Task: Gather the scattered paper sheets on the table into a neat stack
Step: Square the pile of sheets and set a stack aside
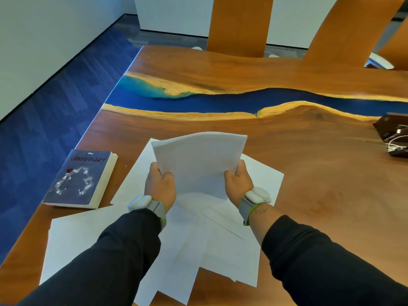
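Note:
I hold a bundle of white paper sheets (198, 160) upright above the table, its top edges roughly aligned and slightly curved. My left hand (160, 186) grips its left lower edge and my right hand (238, 180) grips its right lower edge. Beneath it, several loose white sheets (212, 244) lie fanned and overlapping on the wooden table (320, 184), and one more sheet (72, 235) lies under my left forearm near the table's front left.
A blue paperback book (79, 178) lies left of the sheets by the table's left edge. A dark box with white cables (393, 135) sits at the right edge. A blue resin strip crosses the table; wooden chair backs (239, 25) stand beyond it.

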Demonstrator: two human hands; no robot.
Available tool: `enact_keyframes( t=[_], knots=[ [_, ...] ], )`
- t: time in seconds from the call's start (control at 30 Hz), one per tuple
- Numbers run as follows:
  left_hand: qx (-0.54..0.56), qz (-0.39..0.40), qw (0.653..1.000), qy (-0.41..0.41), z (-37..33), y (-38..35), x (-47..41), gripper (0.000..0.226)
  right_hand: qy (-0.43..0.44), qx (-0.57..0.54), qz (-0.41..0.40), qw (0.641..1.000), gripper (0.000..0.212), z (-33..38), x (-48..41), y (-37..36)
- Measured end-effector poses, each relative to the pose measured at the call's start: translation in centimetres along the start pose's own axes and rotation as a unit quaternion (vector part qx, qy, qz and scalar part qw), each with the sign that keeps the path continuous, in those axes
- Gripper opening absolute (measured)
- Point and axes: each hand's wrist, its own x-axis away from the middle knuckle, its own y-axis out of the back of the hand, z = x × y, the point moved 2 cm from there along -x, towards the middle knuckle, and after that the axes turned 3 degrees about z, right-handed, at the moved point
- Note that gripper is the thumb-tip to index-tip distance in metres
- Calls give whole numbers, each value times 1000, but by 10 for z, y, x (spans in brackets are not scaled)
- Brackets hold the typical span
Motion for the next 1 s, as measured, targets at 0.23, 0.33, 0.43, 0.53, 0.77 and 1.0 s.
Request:
enact_keyframes(
  t=[0.23, 0.33, 0.43, 0.53, 0.77, 1.0],
  knots=[
    [-36, -6, 999, 11, 4, -2, -4, 25, 8, 48, 16, 999, 21, -2, 2, 5],
    [-99, 22, 995, 24, 8, -5, -9, 25, -25, 114, 29, 993, 23, -10, 2, 6],
    [-135, 23, 991, 1, 4, -16, -12, 13, -29, 103, 10, 994, 20, -16, 4, 21],
    [-162, 39, 986, -11, -5, -45, -8, 6, -50, 86, -21, 995, 16, -26, 3, 49],
    [-220, 151, 964, -14, -13, -152, 28, 8, -143, 177, -93, 969, 36, -75, 0, 144],
    [-241, 264, 934, -11, -15, -270, 76, 10, -242, 212, -113, 940, 37, -139, 4, 257]
  ],
)
